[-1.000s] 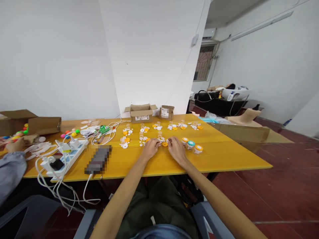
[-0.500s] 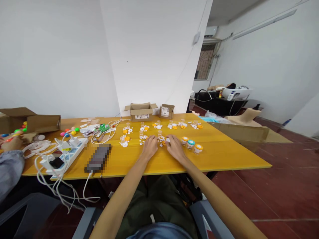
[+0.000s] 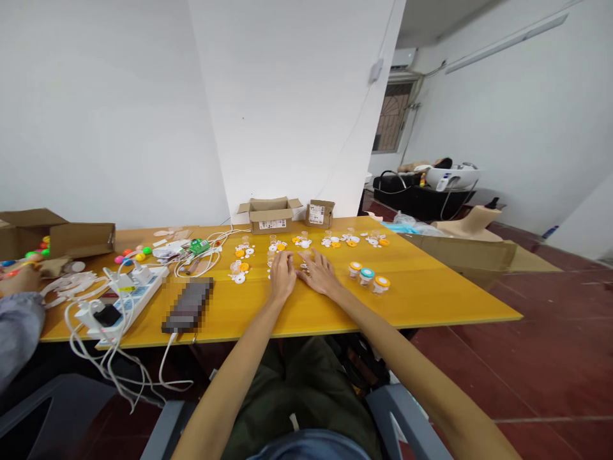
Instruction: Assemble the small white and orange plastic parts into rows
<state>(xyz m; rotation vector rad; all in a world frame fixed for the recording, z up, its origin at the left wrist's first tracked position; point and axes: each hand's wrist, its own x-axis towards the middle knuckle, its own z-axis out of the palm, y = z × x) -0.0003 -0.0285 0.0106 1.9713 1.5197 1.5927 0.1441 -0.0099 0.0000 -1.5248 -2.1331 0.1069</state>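
Note:
My left hand [image 3: 283, 275] reaches over small white parts near the middle of the yellow table [image 3: 421, 294]; its fingers point forward, and what lies under them is hidden. Just to its right, my right hand [image 3: 318, 272] has its fingers spread over more small parts and a clear cup. Beyond both hands are groups of clear cups, white discs [image 3: 305, 243] and orange rings [image 3: 244, 266]. Three lidded clear jars stand right of my right hand: one orange-topped [image 3: 355, 270], one teal-topped [image 3: 366, 276] and another orange-topped [image 3: 381, 285].
A dark phone [image 3: 189, 305], a white power strip [image 3: 136, 306] and tangled cables lie left. Two small cardboard boxes [image 3: 271, 217] stand at the back edge. Another person's hand [image 3: 22, 281] is at far left, near coloured balls and an open box [image 3: 82, 239].
My right hand has moved left, closer to my left hand, and its fingers have spread. My left hand has shifted slightly left and forward.

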